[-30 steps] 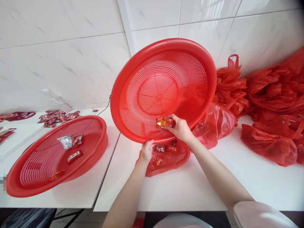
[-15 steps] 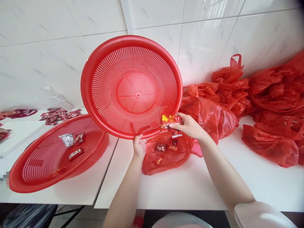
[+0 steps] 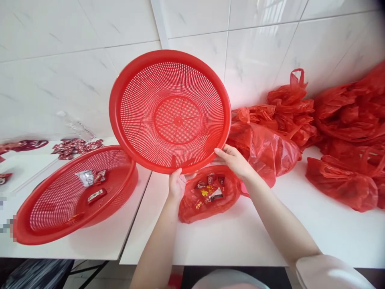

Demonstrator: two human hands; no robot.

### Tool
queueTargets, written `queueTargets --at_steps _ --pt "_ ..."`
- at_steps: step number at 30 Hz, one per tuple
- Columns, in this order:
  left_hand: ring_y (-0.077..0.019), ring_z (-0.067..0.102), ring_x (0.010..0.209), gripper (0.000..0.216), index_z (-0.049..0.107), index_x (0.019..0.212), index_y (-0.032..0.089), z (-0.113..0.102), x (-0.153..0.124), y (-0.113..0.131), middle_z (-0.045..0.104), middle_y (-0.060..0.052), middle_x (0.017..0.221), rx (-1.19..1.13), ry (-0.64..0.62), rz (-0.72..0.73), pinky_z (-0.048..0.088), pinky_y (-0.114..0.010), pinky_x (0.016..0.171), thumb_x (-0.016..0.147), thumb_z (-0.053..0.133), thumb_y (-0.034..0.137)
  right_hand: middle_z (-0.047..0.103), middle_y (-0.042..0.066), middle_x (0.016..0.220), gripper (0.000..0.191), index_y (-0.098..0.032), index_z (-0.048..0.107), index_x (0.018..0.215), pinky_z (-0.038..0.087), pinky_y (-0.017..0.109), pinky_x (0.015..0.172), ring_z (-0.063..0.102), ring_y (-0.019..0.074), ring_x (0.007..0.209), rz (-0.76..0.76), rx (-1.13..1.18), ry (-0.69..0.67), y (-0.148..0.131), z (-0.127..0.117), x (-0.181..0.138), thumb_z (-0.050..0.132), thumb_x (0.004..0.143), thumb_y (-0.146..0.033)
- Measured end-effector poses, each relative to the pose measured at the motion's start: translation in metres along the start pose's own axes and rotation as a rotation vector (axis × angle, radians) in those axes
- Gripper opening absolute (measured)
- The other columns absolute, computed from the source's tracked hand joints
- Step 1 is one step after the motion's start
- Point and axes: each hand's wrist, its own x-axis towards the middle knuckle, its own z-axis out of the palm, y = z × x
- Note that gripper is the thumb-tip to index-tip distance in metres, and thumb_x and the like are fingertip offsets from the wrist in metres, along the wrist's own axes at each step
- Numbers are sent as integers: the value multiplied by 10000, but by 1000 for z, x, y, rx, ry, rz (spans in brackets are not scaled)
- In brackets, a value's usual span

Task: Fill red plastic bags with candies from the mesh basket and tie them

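We hold up a glossy, round red basket [image 3: 177, 120], tilted so its perforated inside faces us, above and behind an open red bag [image 3: 186, 210]. Our left hand [image 3: 177, 185] has its fingers clamped on the lower rim, our right hand [image 3: 236, 161] on the lower right rim. The white surface [image 3: 255, 237] meets a pale tiled wall [image 3: 255, 60]. The bag holds wrapped packets [image 3: 212, 192]; a second basket [image 3: 123, 192] holds a silver packet [image 3: 86, 178] and red ones.

The raised basket [image 3: 177, 120] partly hides the fingers of the right grip [image 3: 237, 161], and the view's edge crops heaped bags [image 3: 355, 112].
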Motion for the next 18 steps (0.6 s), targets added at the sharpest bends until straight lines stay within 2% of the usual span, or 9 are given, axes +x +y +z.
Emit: queueTargets --at_steps 2,3,5,8,10,14,18 --pt "-260 674 790 465 636 889 183 -3 1 4 688 -93 824 14 -6 55 546 -381 659 681 623 599 730 42 993 364 -202 614 1014 582 358 816 709 161 803 -44 81 69 -7 3 -3 672 810 -497" --pt "-252 670 769 530 617 944 196 -5 3 7 684 -95 842 10 49 115 530 -365 636 688 584 659 729 38 983 369 -204 609 1003 588 344 793 709 156 791 -62 91 103 -11 3 -6 678 802 -504" --pt "-205 643 721 551 543 1071 229 -12 8 13 677 -87 914 13 290 266 487 -316 605 740 521 669 726 36 972 382 -209 602 991 591 328 771 710 157 796 -84 76 157 -19 2 -11 680 792 -526" --pt "-133 587 688 442 425 1170 268 -28 16 25 637 -77 1085 62 708 435 432 -262 607 804 513 498 723 38 974 381 -215 600 969 593 329 767 710 173 836 -121 31 218 -29 -2 -17 672 794 -546" --pt "-111 568 678 414 396 1160 279 -38 19 33 604 -65 1145 66 829 483 412 -246 603 789 527 406 723 42 990 366 -217 606 968 593 340 768 710 186 862 -142 7 246 -33 -5 -21 662 808 -541" --pt "-88 536 616 339 399 1042 250 -45 21 39 610 -32 1009 30 825 465 369 -217 552 761 555 359 725 56 1021 355 -215 635 997 592 352 778 708 206 901 -141 -8 245 -39 -6 -27 648 828 -528" --pt "-83 514 572 268 444 919 220 -32 20 24 598 -9 903 96 720 487 352 -212 508 741 595 351 728 67 1022 343 -202 651 1014 584 353 810 709 200 909 -80 64 124 -44 5 -33 642 848 -502"
